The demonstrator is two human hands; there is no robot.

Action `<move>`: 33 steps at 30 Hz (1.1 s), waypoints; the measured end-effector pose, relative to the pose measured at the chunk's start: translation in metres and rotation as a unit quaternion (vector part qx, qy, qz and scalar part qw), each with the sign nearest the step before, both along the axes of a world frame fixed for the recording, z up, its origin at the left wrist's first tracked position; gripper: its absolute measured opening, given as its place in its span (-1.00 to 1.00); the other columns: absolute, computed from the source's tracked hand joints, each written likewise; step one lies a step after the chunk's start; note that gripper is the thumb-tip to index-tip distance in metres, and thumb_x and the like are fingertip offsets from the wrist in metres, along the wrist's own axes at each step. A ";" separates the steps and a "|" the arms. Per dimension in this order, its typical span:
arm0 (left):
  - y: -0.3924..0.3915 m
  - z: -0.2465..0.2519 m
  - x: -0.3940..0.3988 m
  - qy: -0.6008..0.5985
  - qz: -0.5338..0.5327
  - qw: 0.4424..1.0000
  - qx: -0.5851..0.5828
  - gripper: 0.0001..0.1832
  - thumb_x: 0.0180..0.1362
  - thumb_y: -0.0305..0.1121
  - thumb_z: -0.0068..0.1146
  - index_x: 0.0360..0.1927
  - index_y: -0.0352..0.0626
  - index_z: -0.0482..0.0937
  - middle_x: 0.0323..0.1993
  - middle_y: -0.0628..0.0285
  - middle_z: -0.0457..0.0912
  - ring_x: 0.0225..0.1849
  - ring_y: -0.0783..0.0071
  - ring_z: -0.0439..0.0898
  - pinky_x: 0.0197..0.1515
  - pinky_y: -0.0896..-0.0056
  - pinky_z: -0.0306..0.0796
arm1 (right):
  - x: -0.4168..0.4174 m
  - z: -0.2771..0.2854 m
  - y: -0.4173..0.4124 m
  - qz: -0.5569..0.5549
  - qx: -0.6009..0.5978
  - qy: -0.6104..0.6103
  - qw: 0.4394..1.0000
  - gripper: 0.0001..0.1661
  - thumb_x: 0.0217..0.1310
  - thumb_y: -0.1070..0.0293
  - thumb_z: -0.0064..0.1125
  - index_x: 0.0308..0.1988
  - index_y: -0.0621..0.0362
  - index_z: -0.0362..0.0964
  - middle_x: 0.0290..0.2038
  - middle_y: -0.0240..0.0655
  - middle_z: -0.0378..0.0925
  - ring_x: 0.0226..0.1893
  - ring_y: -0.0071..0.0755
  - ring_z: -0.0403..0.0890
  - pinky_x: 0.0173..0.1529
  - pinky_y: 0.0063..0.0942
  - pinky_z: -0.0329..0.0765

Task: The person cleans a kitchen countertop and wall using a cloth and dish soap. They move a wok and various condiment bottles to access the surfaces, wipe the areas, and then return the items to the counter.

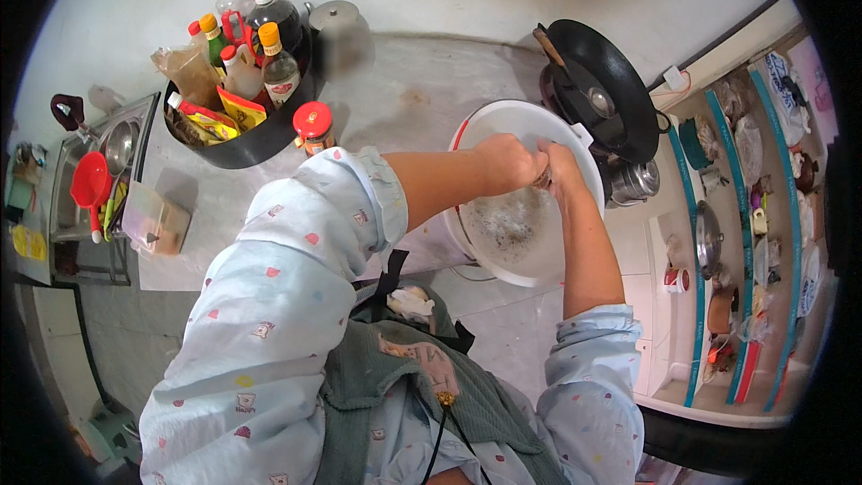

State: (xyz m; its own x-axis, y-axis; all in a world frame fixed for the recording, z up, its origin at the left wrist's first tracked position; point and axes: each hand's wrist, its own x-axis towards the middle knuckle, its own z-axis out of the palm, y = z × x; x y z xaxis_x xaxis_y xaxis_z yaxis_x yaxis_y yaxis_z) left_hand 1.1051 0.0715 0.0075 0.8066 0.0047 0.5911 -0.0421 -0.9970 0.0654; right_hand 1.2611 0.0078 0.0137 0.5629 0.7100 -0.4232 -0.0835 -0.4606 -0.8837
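Note:
My left hand is closed in a fist above a white plastic bucket. My right hand meets it there, fingers closed as well. Between the two hands a small brownish bundle shows, and the fingers hide most of it. What it is made of, I cannot tell. Beneath both hands, the bucket contains cloudy water with foam and bubbles on top. The bucket appears tilted towards me, near the right end of a grey counter.
A black wok holds a ladle beyond the bucket. Left on the counter are a dark pot of sauce bottles, a red-lidded jar and a plastic container. Shelves line the right; a sink lies far left.

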 end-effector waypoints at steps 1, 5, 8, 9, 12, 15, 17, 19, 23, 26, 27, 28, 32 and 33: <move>0.002 -0.002 -0.001 0.007 0.003 1.000 0.007 -0.84 0.02 -0.37 0.03 -0.37 -0.23 0.38 -0.76 0.19 0.50 -0.70 0.19 0.55 -0.66 0.17 0.38 | -0.004 0.002 0.001 0.003 -0.003 0.013 1.000 -0.71 0.20 0.09 0.05 -0.31 0.08 0.42 -0.52 -0.34 0.45 -0.61 -0.34 0.45 -0.60 -0.34 0.32; 0.004 -0.004 -0.005 0.005 -0.011 1.000 0.006 -0.83 0.03 -0.36 0.02 -0.34 -0.22 0.40 -0.75 0.22 0.51 -0.70 0.21 0.55 -0.65 0.18 0.38 | -0.011 0.004 -0.002 0.012 -0.001 0.043 0.999 -0.72 0.17 0.10 0.06 -0.36 0.08 0.42 -0.54 -0.34 0.47 -0.66 -0.37 0.44 -0.66 -0.39 0.28; 0.005 0.000 -0.004 0.002 -0.016 1.000 0.023 -0.84 0.02 -0.37 0.02 -0.34 -0.20 0.40 -0.73 0.21 0.52 -0.69 0.21 0.55 -0.65 0.18 0.37 | 0.003 0.000 -0.001 0.008 -0.019 0.065 0.998 -0.70 0.18 0.11 0.06 -0.31 0.12 0.43 -0.50 -0.32 0.51 -0.62 -0.35 0.50 -0.64 -0.32 0.37; 0.003 0.001 -0.004 0.025 0.000 1.000 0.009 -0.83 0.04 -0.35 0.02 -0.33 -0.21 0.40 -0.72 0.19 0.52 -0.68 0.20 0.55 -0.64 0.18 0.37 | 0.009 -0.005 0.001 0.004 -0.030 0.077 0.997 -0.69 0.19 0.11 0.05 -0.28 0.14 0.43 -0.48 -0.31 0.53 -0.61 -0.33 0.53 -0.63 -0.28 0.42; -0.003 0.009 0.001 0.020 0.001 0.999 -0.047 -0.79 0.10 -0.30 0.02 -0.31 -0.24 0.41 -0.67 0.08 0.54 -0.65 0.15 0.56 -0.61 0.21 0.40 | 0.027 -0.012 -0.006 -0.021 0.040 0.061 0.997 -0.61 0.30 0.08 0.00 -0.11 0.20 0.41 -0.33 -0.26 0.57 -0.38 -0.26 0.62 -0.39 -0.20 0.60; 0.012 0.006 -0.010 -0.038 0.006 0.986 -0.163 -0.73 0.19 -0.25 -0.02 -0.26 -0.28 0.47 -0.53 -0.04 0.59 -0.59 0.13 0.59 -0.52 0.26 0.44 | 0.014 0.019 -0.022 -0.002 0.132 0.108 0.985 -0.51 0.40 0.05 -0.13 0.05 0.24 0.32 -0.10 -0.20 0.53 -0.10 -0.22 0.59 -0.11 -0.16 0.60; 0.020 0.008 -0.017 0.027 0.080 0.959 -0.271 -0.67 0.26 -0.20 -0.06 -0.20 -0.31 0.53 -0.41 -0.06 0.63 -0.54 0.18 0.62 -0.46 0.31 0.47 | 0.008 0.041 -0.035 0.077 0.088 0.097 0.988 -0.43 0.45 -0.01 -0.26 0.14 0.24 0.29 0.06 -0.17 0.47 -0.01 -0.30 0.55 -0.05 -0.30 0.56; 0.023 0.033 -0.026 0.113 0.050 0.852 -0.509 -0.64 0.30 -0.18 -0.10 -0.18 -0.30 0.57 -0.34 0.01 0.65 -0.51 0.28 0.63 -0.42 0.34 0.48 | -0.004 0.058 -0.048 0.122 0.120 0.106 0.980 -0.38 0.43 -0.03 -0.23 0.20 0.24 0.24 0.10 -0.19 0.44 0.03 -0.29 0.53 -0.01 -0.28 0.54; 0.018 0.054 -0.035 0.074 -0.008 0.642 -0.763 -0.60 0.34 -0.13 -0.11 -0.12 -0.27 0.59 -0.32 0.15 0.66 -0.47 0.44 0.62 -0.40 0.40 0.49 | 0.004 0.062 -0.064 0.192 0.260 0.121 0.938 -0.39 0.38 0.05 -0.08 0.22 0.27 0.24 0.16 -0.20 0.39 0.14 -0.25 0.45 0.11 -0.25 0.46; 0.014 0.056 -0.032 0.034 -0.051 0.603 -0.795 -0.61 0.33 -0.15 -0.11 -0.08 -0.28 0.57 -0.27 0.15 0.66 -0.38 0.42 0.63 -0.32 0.41 0.51 | 0.007 0.058 -0.071 0.183 0.359 0.143 0.904 -0.47 0.30 0.24 0.07 0.17 0.28 0.30 0.19 -0.14 0.36 0.24 -0.19 0.34 0.30 -0.20 0.27; 0.012 0.060 -0.032 0.022 -0.037 0.577 -0.815 -0.61 0.34 -0.16 -0.11 -0.08 -0.30 0.57 -0.25 0.14 0.66 -0.33 0.42 0.63 -0.28 0.40 0.50 | 0.005 0.058 -0.072 0.181 0.372 0.141 0.899 -0.46 0.29 0.26 0.07 0.18 0.28 0.28 0.20 -0.13 0.34 0.25 -0.19 0.33 0.31 -0.21 0.26; 0.009 0.066 -0.032 0.009 -0.023 0.551 -0.834 -0.61 0.34 -0.17 -0.11 -0.08 -0.32 0.57 -0.23 0.12 0.65 -0.28 0.41 0.63 -0.24 0.39 0.50 | 0.002 0.059 -0.074 0.179 0.385 0.138 0.895 -0.45 0.27 0.29 0.08 0.19 0.27 0.27 0.22 -0.12 0.32 0.25 -0.19 0.33 0.32 -0.21 0.25; 0.012 0.057 -0.028 -0.015 -0.067 0.498 -0.865 -0.62 0.34 -0.20 -0.10 -0.09 -0.35 0.57 -0.16 0.10 0.63 -0.14 0.38 0.60 -0.06 0.34 0.47 | -0.004 0.065 -0.071 0.157 0.349 0.185 0.905 -0.23 0.12 0.42 0.11 0.32 0.22 0.07 0.28 -0.09 0.20 0.28 -0.20 0.27 0.33 -0.25 0.24; 0.010 0.061 -0.029 -0.024 -0.061 0.501 -0.863 -0.62 0.34 -0.21 -0.10 -0.10 -0.35 0.57 -0.16 0.10 0.63 -0.14 0.38 0.60 -0.05 0.33 0.47 | -0.008 0.070 -0.070 0.135 0.308 0.189 0.923 -0.20 0.10 0.44 0.11 0.33 0.22 0.06 0.28 -0.09 0.20 0.29 -0.22 0.26 0.33 -0.27 0.23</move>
